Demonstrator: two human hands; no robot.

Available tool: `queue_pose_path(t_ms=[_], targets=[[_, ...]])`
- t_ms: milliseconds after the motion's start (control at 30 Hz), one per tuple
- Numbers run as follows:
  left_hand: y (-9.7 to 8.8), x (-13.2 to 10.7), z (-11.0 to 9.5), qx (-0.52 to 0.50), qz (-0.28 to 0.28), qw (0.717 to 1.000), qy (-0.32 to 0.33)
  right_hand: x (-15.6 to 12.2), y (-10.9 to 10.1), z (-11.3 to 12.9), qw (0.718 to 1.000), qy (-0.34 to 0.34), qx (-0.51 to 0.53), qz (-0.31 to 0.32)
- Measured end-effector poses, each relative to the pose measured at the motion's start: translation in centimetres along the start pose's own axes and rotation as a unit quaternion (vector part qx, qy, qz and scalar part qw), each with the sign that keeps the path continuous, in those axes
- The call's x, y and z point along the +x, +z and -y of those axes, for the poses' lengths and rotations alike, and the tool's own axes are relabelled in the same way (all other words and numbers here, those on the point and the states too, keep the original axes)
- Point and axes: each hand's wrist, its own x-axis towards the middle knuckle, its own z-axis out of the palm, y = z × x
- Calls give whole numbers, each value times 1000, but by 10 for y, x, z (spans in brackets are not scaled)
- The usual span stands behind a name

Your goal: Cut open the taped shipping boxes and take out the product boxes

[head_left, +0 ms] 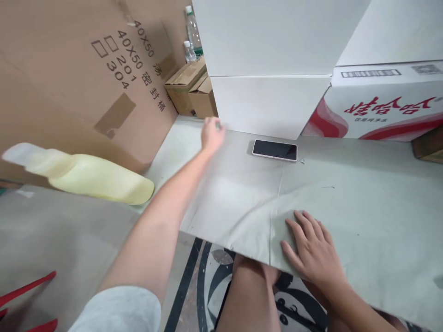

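Note:
My left hand reaches to the far left part of the cloth-covered table, its fingers curled closed. A small dark bit shows at its fingertips, too blurred to name. Just beyond it stand small brown cardboard boxes and a tall white box. To the right of that hand lies a phone, dark screen up, near the white box's foot. My right hand rests palm down near the table's front edge, fingers spread, holding nothing.
A large printed carton rises at the left. Before it lies a pale yellow bottle-shaped thing. Plastic bottles stand behind the small boxes. A red-and-white box is at the back right. Red bars show at lower left.

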Motion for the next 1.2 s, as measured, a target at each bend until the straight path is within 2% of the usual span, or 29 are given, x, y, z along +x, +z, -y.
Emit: queue_pose_path(t_ms=[33,67,167,300,467,567,667,800,933,1100,1200], targets=[[-11,32,6,11,-43,999,-14,1,-1,0,1000,-5,0,4],[-20,60,11,14,-61,998,-24,2,-1,0,1000,-10,0,7],[-36,114,24,50,-72,995,-44,6,-3,-1,1000,-22,4,16],[-36,142,36,120,-35,992,-28,12,-7,-1,999,-34,11,21],[-29,154,42,180,3,984,8,16,-9,-1,998,-42,10,33],[-28,146,40,218,-20,975,39,15,-8,-2,999,-33,12,36],[-36,127,37,263,-25,961,88,12,-6,-1,999,-20,20,35],[-64,92,32,347,41,928,129,8,-3,2,998,32,41,36],[-98,45,21,379,87,912,128,7,-3,2,996,55,46,54],[-130,-15,-3,389,69,911,114,5,-6,0,993,71,62,76],[-140,-30,-16,393,51,916,68,3,-6,0,990,76,82,84]])
